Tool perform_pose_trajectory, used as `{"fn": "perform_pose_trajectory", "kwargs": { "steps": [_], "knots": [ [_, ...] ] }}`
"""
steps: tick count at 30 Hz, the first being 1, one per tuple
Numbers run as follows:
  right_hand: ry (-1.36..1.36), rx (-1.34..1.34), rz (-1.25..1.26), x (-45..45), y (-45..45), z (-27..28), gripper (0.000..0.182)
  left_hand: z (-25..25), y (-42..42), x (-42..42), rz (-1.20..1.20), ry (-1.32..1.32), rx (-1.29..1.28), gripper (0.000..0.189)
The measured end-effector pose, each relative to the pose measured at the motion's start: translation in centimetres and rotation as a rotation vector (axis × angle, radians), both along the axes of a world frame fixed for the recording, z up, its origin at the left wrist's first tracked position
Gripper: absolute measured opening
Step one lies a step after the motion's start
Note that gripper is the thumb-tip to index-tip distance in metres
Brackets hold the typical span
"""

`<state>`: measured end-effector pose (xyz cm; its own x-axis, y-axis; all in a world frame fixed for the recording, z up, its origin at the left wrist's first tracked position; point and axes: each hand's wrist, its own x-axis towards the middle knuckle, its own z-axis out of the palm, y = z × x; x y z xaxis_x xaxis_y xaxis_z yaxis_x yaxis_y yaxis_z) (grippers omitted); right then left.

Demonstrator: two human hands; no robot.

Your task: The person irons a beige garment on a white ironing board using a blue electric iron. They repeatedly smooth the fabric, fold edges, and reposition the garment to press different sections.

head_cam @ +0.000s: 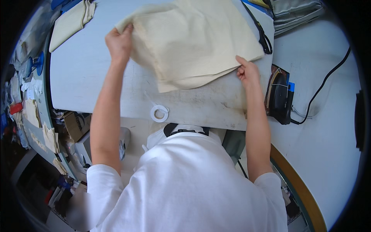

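Observation:
A large piece of cream fabric point(197, 43) spreads over the far half of the white work table point(78, 78). My left hand point(119, 43) pinches its left edge between thumb and fingers and holds that side up. The lifted part is blurred. At the near right corner, my right hand point(248, 71) grips the fabric's edge, where two layers show slightly apart. A roll of white tape point(159, 118) with a loose end lies by the table's front edge, below the fabric.
Black-handled scissors point(264, 40) lie right of the fabric, partly under it. A clothes iron point(279, 95) stands by the table's right side, its black cord point(327, 76) running right. Folded cream cloth point(71, 24) lies at the far left. Silvery fabric point(295, 14) sits at far right.

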<state>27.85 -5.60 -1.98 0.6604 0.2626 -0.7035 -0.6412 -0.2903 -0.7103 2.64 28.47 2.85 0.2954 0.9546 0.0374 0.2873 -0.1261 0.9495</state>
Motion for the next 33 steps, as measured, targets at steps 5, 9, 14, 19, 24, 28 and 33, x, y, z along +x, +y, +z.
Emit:
{"fn": "perform_pose_trajectory", "kwargs": {
  "steps": [5,9,14,19,24,28,33],
  "knots": [
    [0.01,0.068,0.031,-7.1,2.0,0.8,0.022,-3.4,6.6,-3.9,0.011,-0.036,-0.527,0.032],
    [-0.073,0.083,-0.269,-4.2,-1.1,-1.0,0.033,-5.1,2.5,-6.5,0.053,-0.117,-0.757,0.056],
    [-0.103,0.145,-0.191,2.3,0.8,-1.0,0.037,-4.4,-5.2,-6.8,-0.043,0.023,-0.806,0.054],
    [-0.599,-0.42,0.068,2.8,3.1,0.9,0.044,-1.9,-5.1,-7.5,-0.033,-0.046,-0.71,0.043],
    [-0.662,-0.315,0.27,4.5,-0.3,-2.4,0.046,-1.4,-5.3,-7.1,-0.078,0.001,-0.702,0.037],
    [-0.611,-0.117,0.199,1.2,0.6,1.9,0.033,-3.0,-7.7,-9.7,0.036,0.1,-0.663,0.036],
    [-0.519,-0.264,0.225,2.3,-1.7,-2.3,0.03,-4.5,-8.1,-10.6,0.008,0.418,-0.455,0.032]
  ]
}}
